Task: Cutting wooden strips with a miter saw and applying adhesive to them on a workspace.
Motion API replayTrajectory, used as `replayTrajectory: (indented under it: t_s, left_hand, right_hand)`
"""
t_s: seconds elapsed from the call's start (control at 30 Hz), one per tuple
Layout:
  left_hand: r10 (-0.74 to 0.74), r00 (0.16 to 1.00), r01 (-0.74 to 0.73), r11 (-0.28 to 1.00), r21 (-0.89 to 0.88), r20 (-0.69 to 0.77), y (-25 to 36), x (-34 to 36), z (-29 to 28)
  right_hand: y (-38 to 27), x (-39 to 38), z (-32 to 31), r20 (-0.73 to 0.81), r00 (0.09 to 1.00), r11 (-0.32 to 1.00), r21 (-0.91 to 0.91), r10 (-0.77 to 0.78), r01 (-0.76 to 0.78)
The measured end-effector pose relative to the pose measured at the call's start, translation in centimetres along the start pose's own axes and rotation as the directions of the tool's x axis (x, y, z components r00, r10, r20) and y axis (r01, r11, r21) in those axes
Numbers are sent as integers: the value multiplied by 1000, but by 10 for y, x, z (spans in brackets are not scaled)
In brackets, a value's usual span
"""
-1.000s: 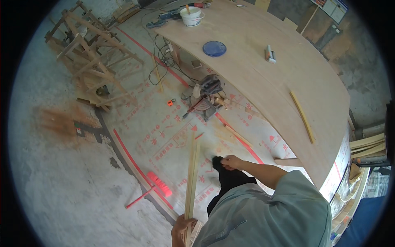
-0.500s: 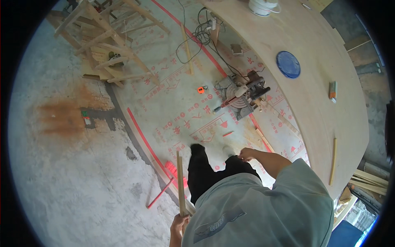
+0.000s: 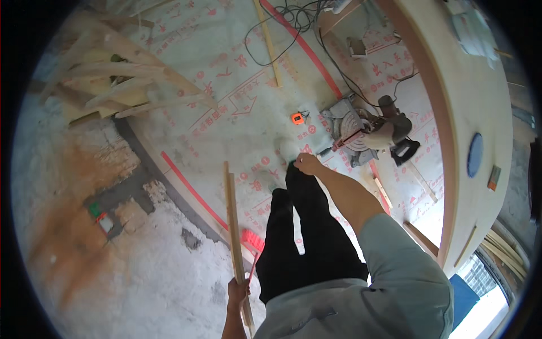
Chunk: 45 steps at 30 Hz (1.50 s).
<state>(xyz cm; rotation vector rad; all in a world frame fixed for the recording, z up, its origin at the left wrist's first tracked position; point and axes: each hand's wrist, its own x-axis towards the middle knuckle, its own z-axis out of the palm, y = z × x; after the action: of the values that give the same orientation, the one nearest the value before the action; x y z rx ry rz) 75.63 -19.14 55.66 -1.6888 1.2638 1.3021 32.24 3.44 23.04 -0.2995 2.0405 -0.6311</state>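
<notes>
My left hand [image 3: 238, 291] is wrapped round long thin wooden strips [image 3: 233, 220], held lengthwise beside my left leg. Past the far end of my right thigh is my right hand [image 3: 307, 164], by the knee with its fingers curled in. Whether anything is in those fingers is hidden. A dusty miter saw [image 3: 367, 133] stands on the floor ahead and to the right of that hand. Beyond the hand lies an orange tape measure [image 3: 297, 118]. The red bristles of a broom [image 3: 253, 240] show beside the strips, its handle running behind my left hand.
A curved wooden worktop [image 3: 485, 107] rises on the right, with a blue round lid [image 3: 475, 155] on it. Black cable [image 3: 293, 20] lies coiled near the saw. Wooden trestles [image 3: 124, 73] stand far left. Bare concrete [image 3: 152, 277] borders the printed floor covering on the left.
My view has tilted and come closer to the floor. My right hand has moved forward towards the saw. The wooden strips have moved forward in my left hand's grip, still held.
</notes>
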Motion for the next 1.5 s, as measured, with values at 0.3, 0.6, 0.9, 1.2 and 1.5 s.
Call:
replayTrajectory:
  t_s: [0.3,0.6,0.9,1.2,1.5]
  left_hand:
    - [105,964,-34,960,279,-243,73,123,-5]
    - [272,950,-192,896,401,-153,102,184,-16]
    - [29,997,-16,982,186,-70,107,168,-39]
    - [79,997,-73,966,250,-15,96,207,-24]
    - [87,994,-63,947,316,-61,84,236,6]
  right_hand:
    - [45,244,16,-258,831,816,-194,492,-544]
    - [96,303,35,-380,839,807,-299,390,-510]
    - [80,101,74,56,963,315,939,263,-140]
    - [234,-69,133,397,750,-439,885,529,-159]
    - [418,-35,255,82,-60,-102,780,995,-618]
